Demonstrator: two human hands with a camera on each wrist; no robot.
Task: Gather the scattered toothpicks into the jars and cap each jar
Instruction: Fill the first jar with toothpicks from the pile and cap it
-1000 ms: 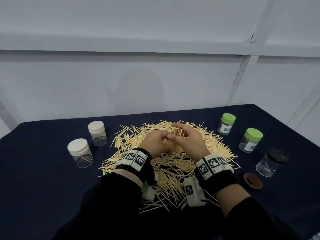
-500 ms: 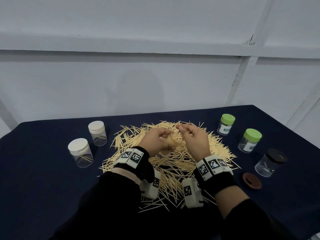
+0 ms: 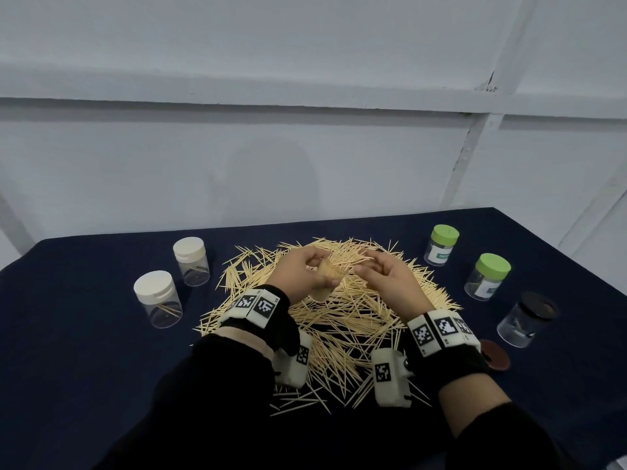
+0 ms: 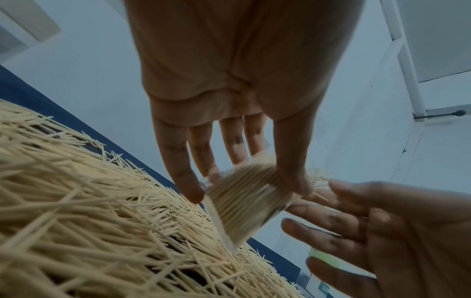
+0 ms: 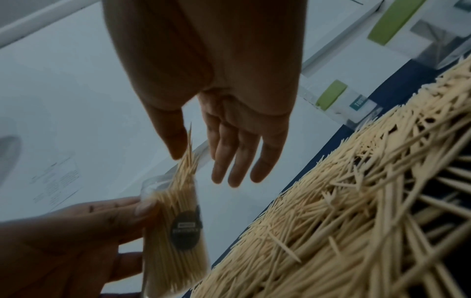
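Observation:
A big heap of toothpicks (image 3: 339, 320) lies on the dark blue table (image 3: 84, 334). My left hand (image 3: 302, 273) grips a clear uncapped jar (image 3: 327, 278) packed with toothpicks and holds it tilted above the heap. In the left wrist view my thumb and fingers wrap the jar (image 4: 244, 201). My right hand (image 3: 373, 271) hovers just right of the jar's mouth with relaxed fingers. In the right wrist view its thumb touches toothpicks that stick out of the jar (image 5: 175, 231).
Two white-capped jars (image 3: 190, 261) (image 3: 157, 298) stand left of the heap. Two green-capped jars (image 3: 441, 244) (image 3: 488, 276) and a black-capped jar (image 3: 527, 318) stand to the right. A loose brown lid (image 3: 493, 354) lies near the black-capped jar.
Both hands rose off the heap. The left hand lifted the full jar into view and tilted it. The right hand drew slightly away to the right and loosened its fingers.

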